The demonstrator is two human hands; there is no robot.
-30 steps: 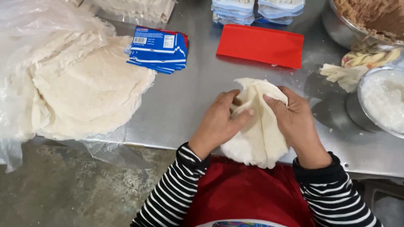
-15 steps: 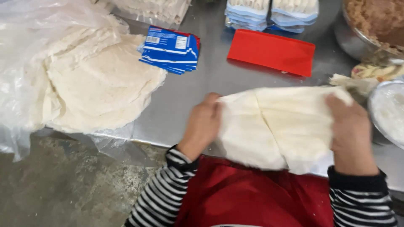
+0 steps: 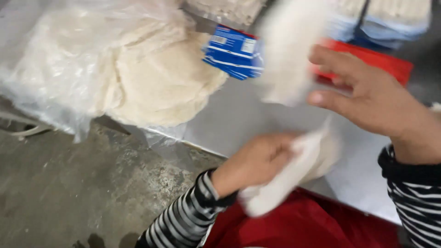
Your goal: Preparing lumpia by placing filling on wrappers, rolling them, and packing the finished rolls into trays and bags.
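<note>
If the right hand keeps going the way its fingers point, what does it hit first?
The right hand points left, so it would probably first meet the blurred white sheet just off its fingertips. Behind that lies the blue packet. Depth is unclear because of motion blur.

Table (image 3: 229,119): grey metal top, its front edge running diagonally from upper left to lower right, above a stained concrete floor (image 3: 78,193). On it at left, a stack of round pale flatbreads (image 3: 156,78) lying on and partly under clear plastic wrap (image 3: 50,69), which hangs over the edge. Just beside the stack's far right rim, a blue printed packet (image 3: 232,53); further right, a flat red sheet (image 3: 386,62), with more stacked packs (image 3: 395,20) at the far edge, blurred.
</note>
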